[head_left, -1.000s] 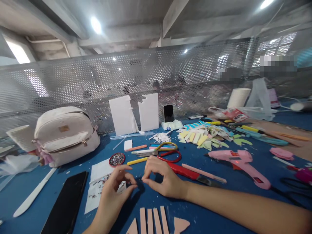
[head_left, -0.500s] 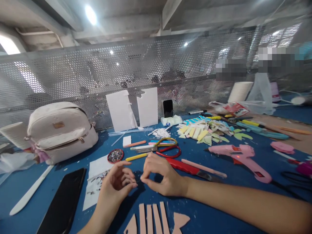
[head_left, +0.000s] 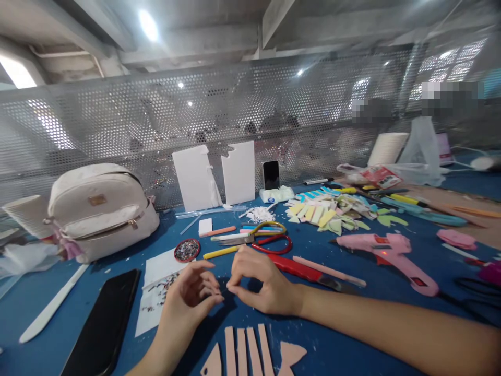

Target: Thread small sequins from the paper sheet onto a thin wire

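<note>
- Both hands meet fingertip to fingertip near the desk's front edge: left hand (head_left: pixel 193 297) and right hand (head_left: pixel 256 284) each pinch something too small to tell.
- Pink foam strips (head_left: pixel 246 352) lie cut at the front edge.
- Beyond them, scissors (head_left: pixel 270 240) and pink glue gun (head_left: pixel 391 253) lie unused; any gluing looks undone.

White backpack (head_left: pixel 99 211) sits at nine o'clock, black phone (head_left: pixel 102 321) at seven, pink glue gun (head_left: pixel 387 253) at three, scissors (head_left: pixel 262 237) dead centre, foam scraps (head_left: pixel 329 211) at one.
</note>
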### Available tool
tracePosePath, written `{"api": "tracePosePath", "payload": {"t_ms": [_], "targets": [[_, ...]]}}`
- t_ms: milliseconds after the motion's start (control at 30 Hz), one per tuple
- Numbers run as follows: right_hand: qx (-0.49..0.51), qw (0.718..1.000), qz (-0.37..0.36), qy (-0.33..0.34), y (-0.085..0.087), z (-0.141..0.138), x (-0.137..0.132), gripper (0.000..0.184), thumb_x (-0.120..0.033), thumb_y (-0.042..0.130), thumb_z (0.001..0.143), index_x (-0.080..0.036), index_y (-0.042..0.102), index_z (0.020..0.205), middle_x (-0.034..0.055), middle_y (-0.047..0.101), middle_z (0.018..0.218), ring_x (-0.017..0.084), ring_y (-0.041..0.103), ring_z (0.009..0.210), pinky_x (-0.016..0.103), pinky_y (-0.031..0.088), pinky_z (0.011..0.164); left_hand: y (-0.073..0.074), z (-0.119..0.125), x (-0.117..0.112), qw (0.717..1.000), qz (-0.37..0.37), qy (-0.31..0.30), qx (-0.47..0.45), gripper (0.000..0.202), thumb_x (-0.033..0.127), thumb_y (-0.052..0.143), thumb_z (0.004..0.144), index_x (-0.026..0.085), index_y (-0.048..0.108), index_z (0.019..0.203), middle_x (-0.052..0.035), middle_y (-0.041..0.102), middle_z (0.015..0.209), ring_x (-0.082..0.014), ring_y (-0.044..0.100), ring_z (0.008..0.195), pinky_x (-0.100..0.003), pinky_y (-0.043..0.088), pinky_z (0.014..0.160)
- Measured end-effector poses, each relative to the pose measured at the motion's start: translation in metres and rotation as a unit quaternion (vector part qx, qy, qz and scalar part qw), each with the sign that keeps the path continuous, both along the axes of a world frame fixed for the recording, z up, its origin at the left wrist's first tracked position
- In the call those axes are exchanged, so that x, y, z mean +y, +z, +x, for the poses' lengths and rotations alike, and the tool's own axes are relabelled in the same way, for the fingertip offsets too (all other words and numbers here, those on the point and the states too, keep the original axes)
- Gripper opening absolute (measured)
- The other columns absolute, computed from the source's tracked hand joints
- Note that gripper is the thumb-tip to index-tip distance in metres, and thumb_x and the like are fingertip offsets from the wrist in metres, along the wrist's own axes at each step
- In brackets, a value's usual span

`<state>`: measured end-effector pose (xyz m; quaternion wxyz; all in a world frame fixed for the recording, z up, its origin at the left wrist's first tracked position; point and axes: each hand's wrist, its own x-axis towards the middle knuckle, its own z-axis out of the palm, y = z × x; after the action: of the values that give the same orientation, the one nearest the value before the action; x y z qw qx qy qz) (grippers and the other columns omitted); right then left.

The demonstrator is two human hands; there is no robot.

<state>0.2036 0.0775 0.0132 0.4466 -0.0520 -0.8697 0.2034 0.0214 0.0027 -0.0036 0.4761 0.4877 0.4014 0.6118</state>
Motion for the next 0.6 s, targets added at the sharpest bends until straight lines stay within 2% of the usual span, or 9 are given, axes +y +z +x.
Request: {"api": "tracePosePath", "payload": {"t_ms": [600], "targets": [[0.003, 1.0, 0.005, -0.012, 0.0011, 0.0004, -0.001, 0.012, -0.015, 0.055, 0.089, -0.019, 0.055, 0.078, 0.0027, 0.064, 0.073, 0.017, 0.054, 0.071, 0.033, 0.041, 0.072, -0.0032, -0.0014, 0.0022, 1.0, -0.004, -0.003, -0.002, 0.037, 0.011, 0.082, 0.066, 0.02, 0.064, 0.097, 0.0016, 0.065, 0.077, -0.0111, 0.063, 0.067, -0.021, 0.051, 0.064]]}}
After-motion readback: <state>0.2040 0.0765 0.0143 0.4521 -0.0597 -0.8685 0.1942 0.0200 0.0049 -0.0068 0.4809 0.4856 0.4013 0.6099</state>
